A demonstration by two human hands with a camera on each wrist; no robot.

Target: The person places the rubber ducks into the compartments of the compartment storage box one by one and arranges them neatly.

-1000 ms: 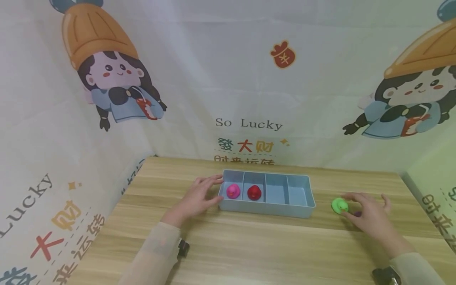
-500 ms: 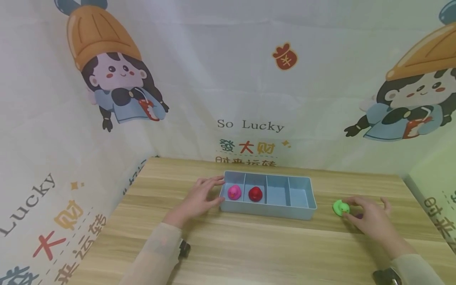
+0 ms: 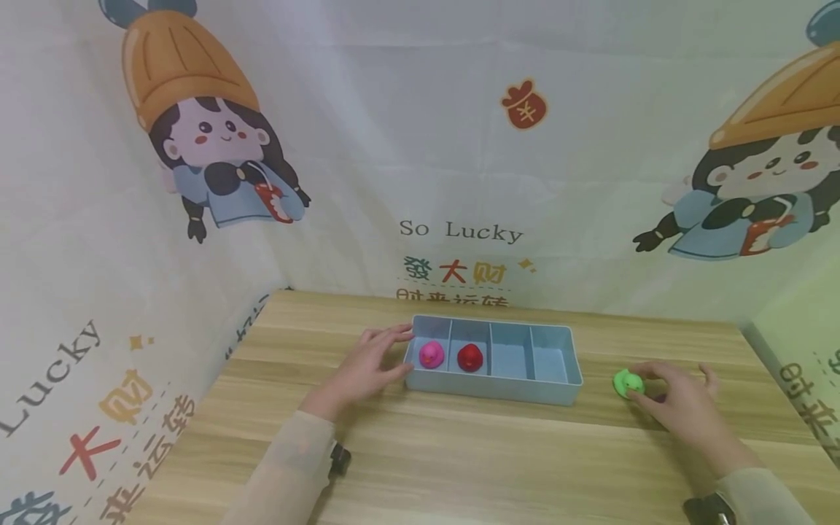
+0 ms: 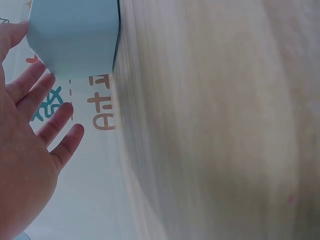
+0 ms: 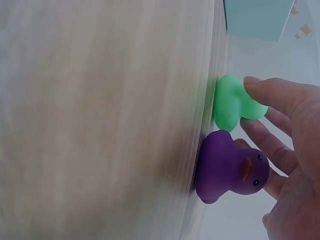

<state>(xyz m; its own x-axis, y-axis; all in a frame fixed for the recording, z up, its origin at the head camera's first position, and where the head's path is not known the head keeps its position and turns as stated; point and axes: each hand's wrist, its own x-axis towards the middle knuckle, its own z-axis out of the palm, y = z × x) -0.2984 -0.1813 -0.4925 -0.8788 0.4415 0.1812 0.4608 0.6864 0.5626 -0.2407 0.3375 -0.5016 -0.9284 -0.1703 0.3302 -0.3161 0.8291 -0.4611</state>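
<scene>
A pale blue box (image 3: 502, 389) with several compartments stands on the table. The leftmost compartment has a pink rubber duck (image 3: 431, 355) in it, and the one beside it a red rubber duck (image 3: 469, 357). My left hand (image 3: 359, 372) touches the box's left end, thumb and fingers fairly straight and spread. To the right of the box, my right hand (image 3: 685, 408) pinches a green rubber duck (image 3: 625, 383) between thumb and fingers; the duck sits on the tabletop. Close to it stands a purple rubber duck (image 5: 220, 167), mostly hidden under the right hand in the head view.
The wooden table (image 3: 485, 459) ends at a printed cloth backdrop (image 3: 367, 146) behind and at both sides. Dark wrist cameras are strapped at both sleeves.
</scene>
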